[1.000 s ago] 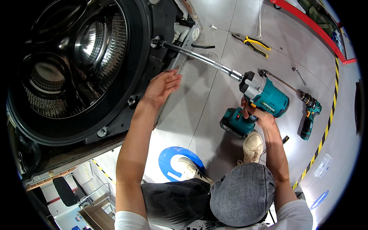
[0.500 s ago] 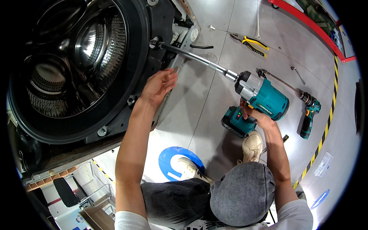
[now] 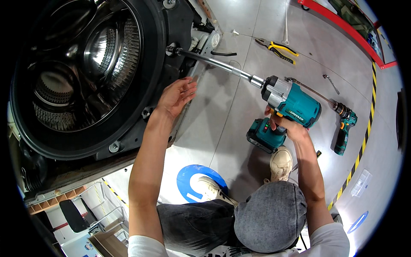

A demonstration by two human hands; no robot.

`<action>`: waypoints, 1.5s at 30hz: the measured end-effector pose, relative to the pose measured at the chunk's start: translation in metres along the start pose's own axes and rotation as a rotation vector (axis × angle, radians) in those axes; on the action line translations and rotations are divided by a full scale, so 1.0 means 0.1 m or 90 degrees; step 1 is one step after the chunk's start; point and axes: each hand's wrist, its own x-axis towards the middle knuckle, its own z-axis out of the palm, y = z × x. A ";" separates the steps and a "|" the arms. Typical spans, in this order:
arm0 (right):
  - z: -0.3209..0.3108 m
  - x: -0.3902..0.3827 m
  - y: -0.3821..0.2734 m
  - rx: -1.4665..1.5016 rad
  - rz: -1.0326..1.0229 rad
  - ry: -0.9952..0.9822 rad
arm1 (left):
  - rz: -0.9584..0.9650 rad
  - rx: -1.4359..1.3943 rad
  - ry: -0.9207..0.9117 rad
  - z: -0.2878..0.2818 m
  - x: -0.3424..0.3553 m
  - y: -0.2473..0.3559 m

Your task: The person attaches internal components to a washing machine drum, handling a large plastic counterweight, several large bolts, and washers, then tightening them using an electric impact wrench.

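My right hand [image 3: 286,124] is wrapped round the grip of a teal cordless impact wrench [image 3: 298,104], which has a battery pack [image 3: 260,136] at its foot. A long chrome extension bar [image 3: 214,63] runs from the wrench to the far left. The socket at its end sits at a bolt [image 3: 171,49] on the dark rim of a washing machine drum [image 3: 150,92]; how far it is seated I cannot tell. My left hand [image 3: 176,97] is open below the bar, fingers spread slightly, beside the machine's edge and holding nothing.
On the grey floor lie yellow-and-black pliers [image 3: 277,50], a black hex key [image 3: 223,54], a small wrench [image 3: 331,84] and a teal cordless drill [image 3: 343,128] with a long bit. A red-framed cart [image 3: 342,27] stands at the far right. Another bolt [image 3: 114,146] shows on the drum's lower rim.
The impact wrench and its bar have shifted very slightly left, with my right hand still on the grip. My left hand stays almost in place, open.
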 end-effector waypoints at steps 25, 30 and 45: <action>-0.28 -0.39 0.32 0.189 0.044 0.025 | 0.104 -0.208 -0.066 0.09 0.01 0.06; -0.51 -0.58 0.44 0.245 0.093 -0.003 | 0.145 -0.205 -0.011 0.27 0.02 -0.01; -0.49 -0.85 0.55 0.314 0.187 -0.077 | 0.113 -0.002 -0.101 -0.01 -0.04 -0.06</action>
